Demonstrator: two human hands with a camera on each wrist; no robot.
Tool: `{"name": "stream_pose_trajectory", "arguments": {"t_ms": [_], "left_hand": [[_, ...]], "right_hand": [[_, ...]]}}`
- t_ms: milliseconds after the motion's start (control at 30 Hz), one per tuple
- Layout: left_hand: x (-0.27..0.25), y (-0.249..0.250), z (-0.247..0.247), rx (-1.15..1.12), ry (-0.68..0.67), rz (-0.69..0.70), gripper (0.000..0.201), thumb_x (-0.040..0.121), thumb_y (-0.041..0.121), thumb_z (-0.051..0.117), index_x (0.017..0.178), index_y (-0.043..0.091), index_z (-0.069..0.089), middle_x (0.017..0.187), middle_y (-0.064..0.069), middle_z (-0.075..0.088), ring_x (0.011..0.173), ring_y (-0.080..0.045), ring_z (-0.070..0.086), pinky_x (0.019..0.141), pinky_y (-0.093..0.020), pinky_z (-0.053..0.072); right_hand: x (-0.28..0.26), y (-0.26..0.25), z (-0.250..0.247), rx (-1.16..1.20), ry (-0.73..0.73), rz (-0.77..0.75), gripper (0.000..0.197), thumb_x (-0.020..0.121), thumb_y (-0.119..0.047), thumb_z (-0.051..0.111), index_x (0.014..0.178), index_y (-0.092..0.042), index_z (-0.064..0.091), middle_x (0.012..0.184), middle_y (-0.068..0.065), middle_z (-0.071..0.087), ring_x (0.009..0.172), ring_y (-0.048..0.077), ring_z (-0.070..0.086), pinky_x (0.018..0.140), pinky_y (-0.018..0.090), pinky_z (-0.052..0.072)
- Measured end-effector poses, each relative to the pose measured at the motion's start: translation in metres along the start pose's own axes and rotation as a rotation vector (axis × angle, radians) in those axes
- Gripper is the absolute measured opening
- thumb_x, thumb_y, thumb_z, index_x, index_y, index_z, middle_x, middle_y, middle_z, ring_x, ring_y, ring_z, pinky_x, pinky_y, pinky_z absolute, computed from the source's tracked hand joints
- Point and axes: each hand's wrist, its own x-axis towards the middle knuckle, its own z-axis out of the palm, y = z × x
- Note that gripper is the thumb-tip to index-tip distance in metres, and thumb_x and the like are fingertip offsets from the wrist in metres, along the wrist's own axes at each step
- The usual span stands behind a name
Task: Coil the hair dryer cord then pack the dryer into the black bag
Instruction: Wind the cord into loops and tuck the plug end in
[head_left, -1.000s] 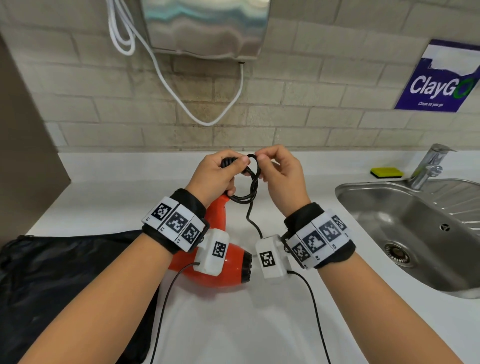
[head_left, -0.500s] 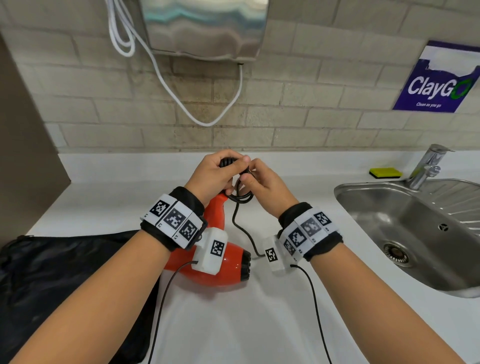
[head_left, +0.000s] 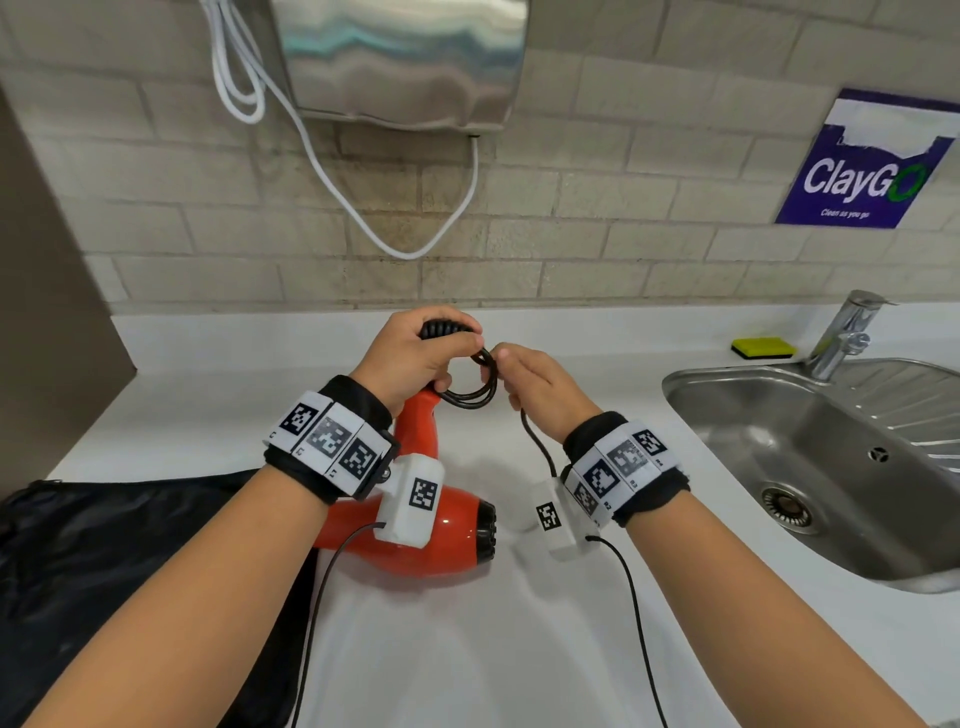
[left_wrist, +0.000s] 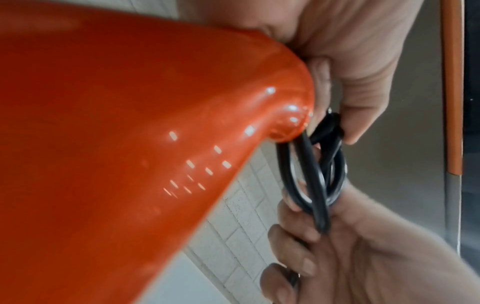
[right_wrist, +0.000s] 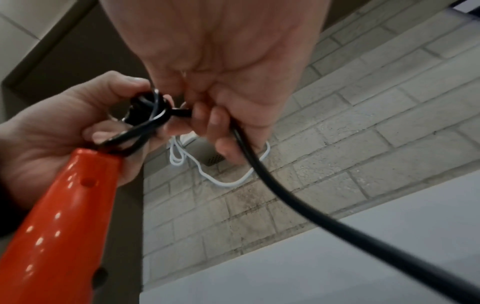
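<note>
Above the white tabletop (head_left: 415, 649), the left hand (head_left: 415, 358) grips the handle end of the glossy orange plastic hair dryer (head_left: 441, 540), its fingers (left_wrist: 363, 115) curled round the handle and the small loops of thin black cord (head_left: 470, 387). Beside it, the right hand (head_left: 540, 387) pinches the same cord at the loops, with a free length trailing down past the wrist. Left of the dryer, the crumpled black fabric bag (head_left: 104, 561) lies flat. A steel sink (head_left: 810, 467) sits to the right.
</note>
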Motion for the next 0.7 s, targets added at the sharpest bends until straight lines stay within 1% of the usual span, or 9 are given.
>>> {"name": "stream_pose_trajectory", "arguments": {"t_ms": [67,133,200,300,367,467,533,600,700], "left_hand": [[-0.001,0.001,0.002,0.006,-0.008,-0.005,0.013,0.081,0.001,0.062,0.077,0.013,0.063,0.062,-0.003,0.053,0.034,-0.005,0.032,0.038,-0.019,0.035],[-0.001,0.002,0.005,0.015,-0.014,0.004,0.009,0.082,0.008,0.064,0.076,0.015,0.062,0.054,0.006,0.056,0.034,-0.005,0.032,0.038,-0.019,0.035],[-0.001,0.001,0.006,0.025,-0.004,0.017,0.008,0.082,0.015,0.064,0.075,0.016,0.061,0.047,0.010,0.056,0.033,-0.004,0.033,0.039,-0.019,0.035],[0.000,0.000,0.006,0.049,-0.012,0.030,0.005,0.081,0.015,0.067,0.077,0.017,0.064,0.051,0.010,0.059,0.035,-0.005,0.035,0.040,-0.019,0.037],[-0.001,0.000,0.007,0.081,-0.055,0.022,0.009,0.079,0.014,0.068,0.086,0.019,0.066,0.058,0.009,0.057,0.037,-0.005,0.038,0.043,-0.020,0.039],[-0.003,0.000,0.012,0.117,-0.120,-0.009,0.021,0.077,0.011,0.070,0.096,0.020,0.066,0.068,-0.002,0.053,0.039,-0.005,0.041,0.044,-0.020,0.040],[-0.003,0.001,0.014,0.096,-0.116,-0.031,0.019,0.078,0.010,0.069,0.095,0.017,0.066,0.063,0.001,0.056,0.037,-0.005,0.039,0.043,-0.021,0.039],[-0.003,0.001,0.013,0.074,-0.104,-0.041,0.015,0.079,0.010,0.068,0.093,0.010,0.067,0.057,0.006,0.061,0.034,-0.004,0.037,0.042,-0.021,0.038],[-0.004,0.001,0.013,0.055,-0.086,-0.047,0.014,0.081,0.012,0.066,0.092,0.004,0.066,0.068,-0.002,0.068,0.033,-0.004,0.035,0.039,-0.019,0.037]], "right_hand": [[0.003,-0.002,-0.004,-0.089,0.045,-0.007,0.030,0.097,-0.015,0.036,0.072,-0.013,0.053,0.058,-0.010,0.039,0.048,-0.005,0.042,0.056,0.017,0.030],[0.007,-0.006,-0.008,-0.171,0.104,-0.024,0.026,0.096,-0.012,0.040,0.080,-0.008,0.059,0.059,-0.010,0.044,0.053,-0.001,0.043,0.055,0.013,0.032],[0.008,-0.010,-0.011,-0.217,0.159,-0.050,0.024,0.094,-0.011,0.043,0.086,-0.002,0.063,0.067,-0.006,0.054,0.061,0.003,0.046,0.057,0.007,0.036],[0.008,-0.016,-0.012,-0.314,0.235,-0.101,0.023,0.094,-0.011,0.044,0.090,0.002,0.063,0.082,0.004,0.060,0.074,0.013,0.051,0.059,0.007,0.036],[0.008,-0.020,-0.014,-0.343,0.302,-0.129,0.022,0.093,-0.011,0.044,0.091,0.002,0.062,0.081,0.003,0.056,0.075,0.015,0.049,0.059,0.004,0.035],[0.011,-0.025,-0.016,-0.340,0.359,-0.170,0.020,0.093,-0.009,0.044,0.087,0.001,0.061,0.076,0.002,0.053,0.070,0.014,0.045,0.059,0.004,0.036],[0.012,-0.026,-0.016,-0.325,0.354,-0.188,0.020,0.093,-0.010,0.045,0.086,0.001,0.060,0.075,0.002,0.054,0.069,0.014,0.046,0.059,0.005,0.035],[0.010,-0.021,-0.016,-0.275,0.339,-0.200,0.018,0.093,-0.012,0.045,0.085,-0.003,0.059,0.069,-0.003,0.052,0.064,0.008,0.047,0.058,0.006,0.035],[0.004,-0.004,-0.016,-0.131,0.304,-0.148,0.011,0.094,-0.013,0.042,0.086,-0.013,0.050,0.065,-0.009,0.048,0.060,0.000,0.045,0.059,0.009,0.037]]}}
